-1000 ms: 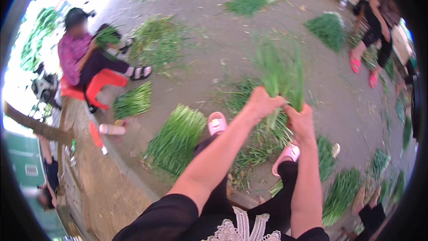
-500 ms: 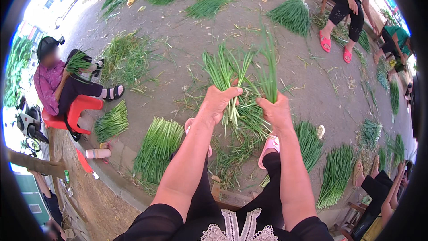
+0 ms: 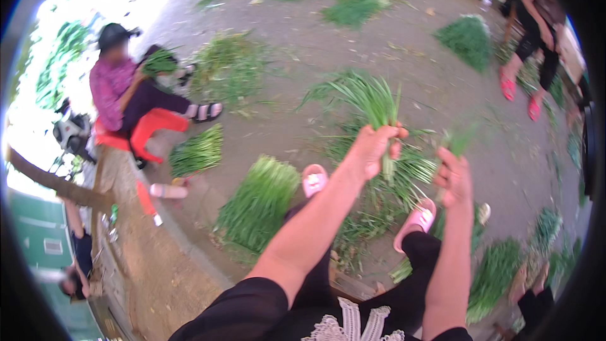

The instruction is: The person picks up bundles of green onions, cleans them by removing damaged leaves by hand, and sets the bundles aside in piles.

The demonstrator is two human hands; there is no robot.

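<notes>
My left hand (image 3: 372,150) is closed around a bunch of green chives (image 3: 369,102), leaves fanning up and to the left, pale stem ends sticking out below the fist. To its right and apart from it, my right hand (image 3: 456,177) pinches a small tuft of chive leaves (image 3: 464,137), smeared by motion. Beneath both hands a loose heap of chives (image 3: 407,167) lies on the ground between my pink slippers. Left of my left foot a thick, neatly aligned pile of chives (image 3: 262,199) rests on the pavement.
At left a person (image 3: 113,85) on a red plastic stool (image 3: 158,132) holds chives. Near it lie a smaller chive pile (image 3: 197,150) and a pink bottle (image 3: 168,191). More chive piles (image 3: 465,41) and scattered trimmings (image 3: 230,69) spread across the ground. Other people sit around the far and right edges.
The view has turned, shifting the scene rightward. My right hand has moved away from the left and lower, and the leaves in it look shorter. The left hand still grips its bunch, now tilted left.
</notes>
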